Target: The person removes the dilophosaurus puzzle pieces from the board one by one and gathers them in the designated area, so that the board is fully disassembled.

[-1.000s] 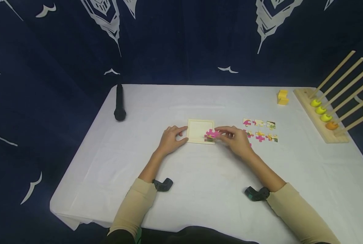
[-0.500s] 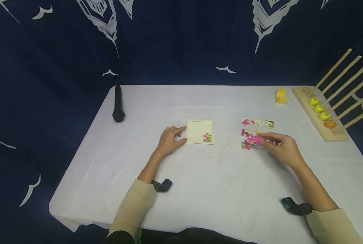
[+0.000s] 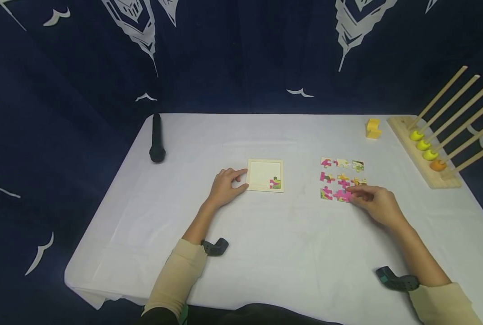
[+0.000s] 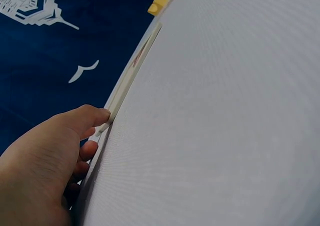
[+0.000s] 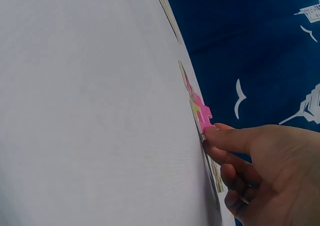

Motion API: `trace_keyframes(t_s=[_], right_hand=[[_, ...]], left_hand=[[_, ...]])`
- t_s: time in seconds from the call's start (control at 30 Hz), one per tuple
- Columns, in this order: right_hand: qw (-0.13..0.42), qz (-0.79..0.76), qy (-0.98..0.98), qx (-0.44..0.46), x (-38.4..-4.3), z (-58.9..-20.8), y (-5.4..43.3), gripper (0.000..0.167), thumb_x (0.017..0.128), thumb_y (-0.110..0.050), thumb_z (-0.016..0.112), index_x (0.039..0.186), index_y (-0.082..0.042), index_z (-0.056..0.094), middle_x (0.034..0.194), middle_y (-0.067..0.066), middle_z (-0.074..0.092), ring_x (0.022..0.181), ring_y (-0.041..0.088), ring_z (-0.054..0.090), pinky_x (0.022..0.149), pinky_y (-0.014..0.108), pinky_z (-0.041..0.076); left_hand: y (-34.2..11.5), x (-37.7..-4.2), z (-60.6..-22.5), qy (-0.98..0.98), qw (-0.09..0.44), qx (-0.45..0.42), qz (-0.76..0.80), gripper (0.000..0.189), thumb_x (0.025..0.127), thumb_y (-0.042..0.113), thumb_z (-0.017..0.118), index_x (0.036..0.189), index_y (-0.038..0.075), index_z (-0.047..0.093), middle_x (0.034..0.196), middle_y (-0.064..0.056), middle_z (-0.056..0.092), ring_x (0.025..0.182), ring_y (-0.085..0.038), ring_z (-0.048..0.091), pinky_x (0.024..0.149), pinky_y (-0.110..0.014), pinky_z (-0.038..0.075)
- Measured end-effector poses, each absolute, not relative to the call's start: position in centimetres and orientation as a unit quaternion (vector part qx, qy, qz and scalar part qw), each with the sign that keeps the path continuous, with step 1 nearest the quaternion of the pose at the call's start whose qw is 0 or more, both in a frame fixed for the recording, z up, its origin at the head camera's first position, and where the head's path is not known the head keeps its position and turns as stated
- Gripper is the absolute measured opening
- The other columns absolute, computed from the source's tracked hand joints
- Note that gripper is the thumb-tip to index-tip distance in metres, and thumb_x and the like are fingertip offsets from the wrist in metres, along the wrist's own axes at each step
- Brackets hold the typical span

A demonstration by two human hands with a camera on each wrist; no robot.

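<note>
A square wooden puzzle tray (image 3: pixel 262 189) lies mid-table, with one pink and green jigsaw piece (image 3: pixel 275 183) in its lower right corner. Thumb and forefinger of my left hand (image 3: pixel 225 187) touch the tray's left edge, spread apart; in the left wrist view the thumb rests along the tray's side (image 4: pixel 125 93). My right hand (image 3: pixel 377 205) pinches a pink jigsaw piece (image 3: pixel 341 195) between thumb and fingers, low over the table at the front of the loose pieces. The right wrist view shows this pink piece (image 5: pixel 204 117) tilted at the fingertips.
Several loose jigsaw pieces (image 3: pixel 326 177) lie in rows right of the tray. A wooden peg stand (image 3: pixel 444 180) with yellow and orange beads stands far right, a yellow block (image 3: pixel 373 129) near it. A black microphone (image 3: pixel 157 140) lies at the back left.
My right hand has carried the pink jigsaw piece from the tray rightward to the loose pieces, then slightly down toward the front row. My left hand has stayed at the tray.
</note>
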State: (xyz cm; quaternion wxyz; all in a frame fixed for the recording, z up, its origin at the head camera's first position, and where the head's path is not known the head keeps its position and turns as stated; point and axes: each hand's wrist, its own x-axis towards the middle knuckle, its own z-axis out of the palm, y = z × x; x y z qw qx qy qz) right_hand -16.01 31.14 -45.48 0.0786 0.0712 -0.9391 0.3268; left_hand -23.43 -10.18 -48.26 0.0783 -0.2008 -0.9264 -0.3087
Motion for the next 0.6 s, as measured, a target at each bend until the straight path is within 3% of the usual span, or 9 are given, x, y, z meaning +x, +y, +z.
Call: trace_keyframes(t_s=[0.3,0.6], right_hand=[[0.07,0.308,-0.947,0.067,-16.01,-45.5,31.19,0.025,0.08,-0.013,0.073,0.103,-0.004,0.07,0.084,0.011,0.064,0.074,0.022,0.047,0.061,0.031,0.035],[0.106,0.307,-0.94,0.103,-16.29,-45.6,30.33,0.026,0.079,-0.01,0.072,0.104,-0.003,0.07,0.085,0.011,0.063,0.072,0.019,0.046,0.061,0.027,0.034]], left_hand=[[-10.09,-23.4,-47.97,-0.927,0.075,-0.197,-0.309,0.046,0.081,0.029,0.07,0.123,0.013,0.061,0.078,0.005,0.05,0.073,-0.014,0.039,0.069,-0.029,0.033],[-10.13,-23.36,-48.04,-0.928,0.07,-0.196,-0.31,0.045,0.082,0.029,0.069,0.123,0.013,0.061,0.079,0.005,0.05,0.074,-0.014,0.039,0.07,-0.029,0.033]])
